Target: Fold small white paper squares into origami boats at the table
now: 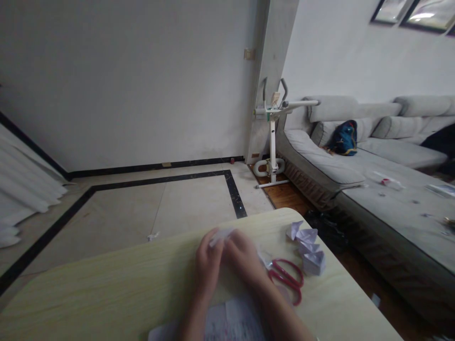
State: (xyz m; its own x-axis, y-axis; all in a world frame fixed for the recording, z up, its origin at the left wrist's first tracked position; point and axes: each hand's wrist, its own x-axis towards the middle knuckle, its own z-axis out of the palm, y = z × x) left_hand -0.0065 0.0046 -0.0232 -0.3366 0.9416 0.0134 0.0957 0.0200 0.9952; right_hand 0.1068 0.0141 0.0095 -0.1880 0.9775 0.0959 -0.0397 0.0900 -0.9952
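A small piece of white paper [221, 235] is held between my two hands near the far edge of the table; its exact shape is blurred. My left hand [208, 255] is closed on its left side. My right hand [244, 253] grips it from the right, fingertips meeting the left hand's. Red-handled scissors [287, 277] lie just right of my right hand, blades partly hidden behind it. Several folded paper pieces [313, 258] stand in a row at the table's right side. Under my forearms lie printed sheets of paper [232, 322].
The pale wooden table [106, 289] has a rounded far corner. Beyond its right edge are a dark plastic bag [327, 229] and a long grey sofa [391, 175] with a blue backpack [344, 138]. White exercise equipment [272, 142] stands by the wall; a white curtain [24, 175] hangs left.
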